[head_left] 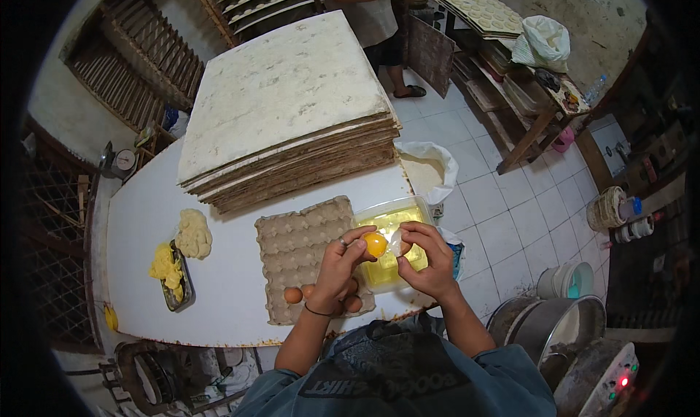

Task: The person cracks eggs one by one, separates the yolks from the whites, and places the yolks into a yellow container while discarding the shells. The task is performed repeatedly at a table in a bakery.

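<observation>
While the left hand (340, 268) has its grip pinched around the yolk (375, 245) above the tub (386, 204) and the right hand (430, 265) pinches an eggshell half (397, 242), gentle tilting seems best (a jagged shell edge could break the yolk).

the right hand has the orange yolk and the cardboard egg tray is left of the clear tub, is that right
Not quite: the head view shows the orange yolk in the left hand. The cardboard egg tray is left of the clear tub, as you say.
</observation>
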The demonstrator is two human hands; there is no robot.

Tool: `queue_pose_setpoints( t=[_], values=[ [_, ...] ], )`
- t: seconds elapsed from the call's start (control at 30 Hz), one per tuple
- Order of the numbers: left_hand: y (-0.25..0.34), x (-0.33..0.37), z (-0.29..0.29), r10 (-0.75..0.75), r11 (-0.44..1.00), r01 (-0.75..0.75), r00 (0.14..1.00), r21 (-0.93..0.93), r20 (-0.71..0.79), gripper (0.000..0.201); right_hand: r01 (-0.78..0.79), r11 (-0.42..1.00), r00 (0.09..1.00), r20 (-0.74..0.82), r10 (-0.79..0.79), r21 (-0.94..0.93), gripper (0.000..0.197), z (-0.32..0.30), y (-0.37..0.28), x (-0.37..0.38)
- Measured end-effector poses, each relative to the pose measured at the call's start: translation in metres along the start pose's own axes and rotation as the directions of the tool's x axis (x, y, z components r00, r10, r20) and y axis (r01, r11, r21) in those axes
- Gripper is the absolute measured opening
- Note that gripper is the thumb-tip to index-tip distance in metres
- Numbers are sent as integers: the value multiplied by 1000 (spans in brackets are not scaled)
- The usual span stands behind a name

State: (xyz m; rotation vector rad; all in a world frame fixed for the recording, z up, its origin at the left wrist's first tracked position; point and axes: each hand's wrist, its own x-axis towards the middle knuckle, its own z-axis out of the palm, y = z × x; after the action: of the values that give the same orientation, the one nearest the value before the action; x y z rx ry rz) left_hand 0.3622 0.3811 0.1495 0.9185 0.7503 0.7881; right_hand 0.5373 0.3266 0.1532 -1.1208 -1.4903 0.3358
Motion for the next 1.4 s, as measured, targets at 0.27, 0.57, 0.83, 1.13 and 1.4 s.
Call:
queue_pose_setpoints(
  t=[0.27, 0.57, 0.83, 1.13, 1.4],
  values=[
    [-2, 0, -1, -2, 997, 0, 1000, 81, 26, 32, -19, 999, 999, 27, 18, 30, 38, 1, 1, -1],
    [3, 0, 5, 44, 970, -41, 999, 238, -7, 29, -67, 988, 998, 2, 67, 138, 37, 7, 9, -13],
    [13, -1, 12, 176, 887, -152, 984, 436, -13, 27, -114, 902, 987, -55, 151, 417, 40, 28, 32, -35],
    [14, -1, 7, 107, 928, -82, 993, 364, -49, 27, -101, 738, 977, -74, 201, 667, 44, 43, 41, -43],
    [7, -1, -12, 366, 715, -203, 924, 669, -112, 29, -81, 737, 976, -96, 194, 671, 43, 36, 37, -31]
  ],
)
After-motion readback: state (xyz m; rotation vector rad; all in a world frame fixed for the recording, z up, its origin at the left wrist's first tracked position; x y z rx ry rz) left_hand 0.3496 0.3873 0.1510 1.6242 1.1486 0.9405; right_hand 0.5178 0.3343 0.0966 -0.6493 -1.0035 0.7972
